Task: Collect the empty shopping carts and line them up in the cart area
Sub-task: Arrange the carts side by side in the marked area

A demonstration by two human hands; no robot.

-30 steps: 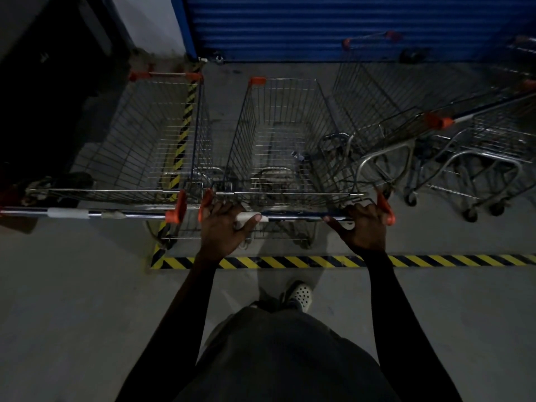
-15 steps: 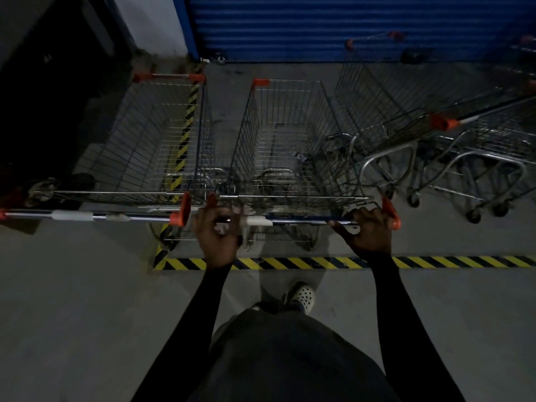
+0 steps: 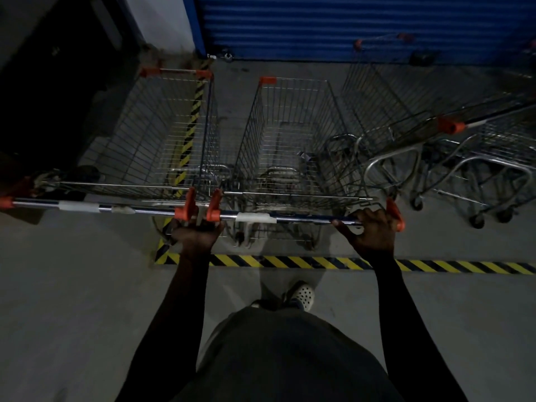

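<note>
An empty wire shopping cart (image 3: 293,134) stands straight ahead of me inside the striped floor marking. My right hand (image 3: 374,230) grips the right end of its handle bar (image 3: 301,218), beside the orange end cap. My left hand (image 3: 197,235) is curled at the bar's left end, just where its orange cap meets the orange cap of the left cart's handle (image 3: 92,206). That left cart (image 3: 162,134) is also empty and stands parallel, close alongside. How the left fingers wrap is partly hidden below the caps.
Several more empty carts (image 3: 452,140) crowd the right side, angled and nested. A blue roller shutter (image 3: 348,24) closes the far end. Yellow-black tape (image 3: 319,262) runs across the floor under my hands, with another strip (image 3: 193,117) running away under the left cart. A dark wall is at left.
My left hand slid left along the handle, from the white patch to the orange end caps. The two carts' handles now sit nearly end to end. My right hand kept its grip.
</note>
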